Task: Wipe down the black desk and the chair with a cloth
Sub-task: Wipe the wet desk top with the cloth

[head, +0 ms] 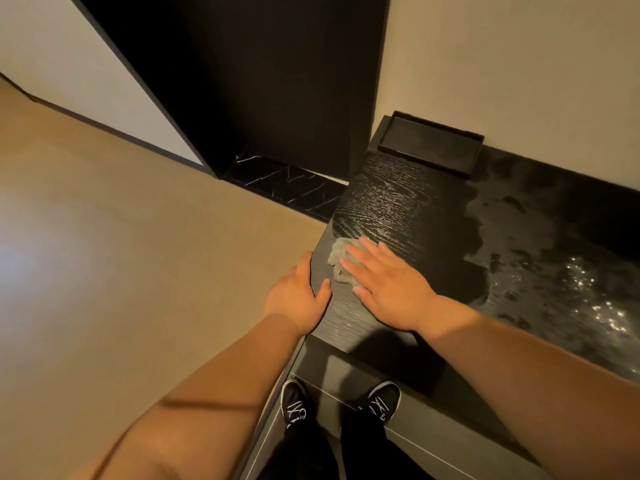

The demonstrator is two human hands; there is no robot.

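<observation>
Tan floor [121, 254] on the left, pale wall [519, 64] at the back, tall black panel [259, 81] standing between them. Black table [398, 209] with wood grain, running along the wall from the panel off to the right; wet, glistening streaks across its right part [571, 271]. Shallow black tray [384, 142] at the table's far end against the wall, nothing visible inside it. Right hand [388, 285] laid flat on the table near its left end, fingers spread, palm pressing down. Left hand [298, 296] curled over the table's left edge, thumb on top, fingers wrapped down the side. Black shoes [294, 403] below, beside the table front. Small pale cloth [339, 258] bunched on the table near the left edge, partly under the right fingers, just beyond the left thumb.
</observation>
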